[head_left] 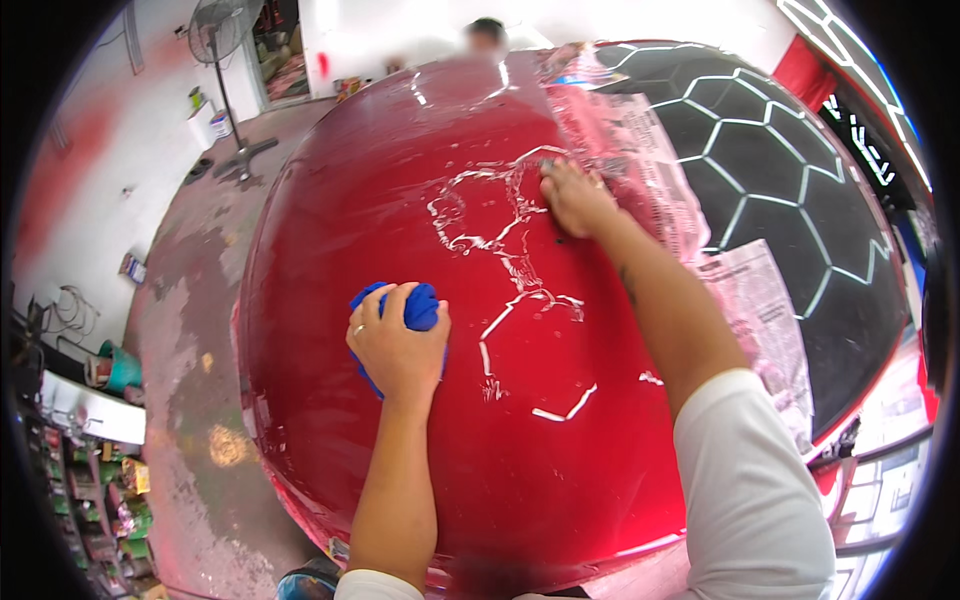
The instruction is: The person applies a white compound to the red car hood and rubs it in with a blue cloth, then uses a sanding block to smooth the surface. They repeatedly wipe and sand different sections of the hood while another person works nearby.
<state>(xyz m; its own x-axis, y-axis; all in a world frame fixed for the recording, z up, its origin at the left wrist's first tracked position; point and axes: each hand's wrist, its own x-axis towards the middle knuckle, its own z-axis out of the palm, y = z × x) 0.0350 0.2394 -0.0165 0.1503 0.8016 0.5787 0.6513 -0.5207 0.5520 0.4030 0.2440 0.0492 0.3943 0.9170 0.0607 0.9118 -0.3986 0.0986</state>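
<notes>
A glossy, curved red car panel (330, 250) fills the middle of the view, wet-looking, with broken white light reflections on it. My left hand (395, 335) is closed round a bunched blue cloth (425, 308) and rests it on the panel, left of the middle. Farther off and to the right, my right hand (580, 200) presses on the panel with its fingers together. A small greyish bit shows by its fingertips, too little to name. Beside that hand, pink-stained newspaper (650, 150) covers the panel's right border.
Dark glass (760, 150) with hexagon light reflections lies beyond the newspaper. A standing fan (225, 90) is at the far left, and a green bucket (122, 368) stands by the left wall. Shelves of bottles (110, 500) are at the lower left. A person's head (487, 35) shows behind the panel.
</notes>
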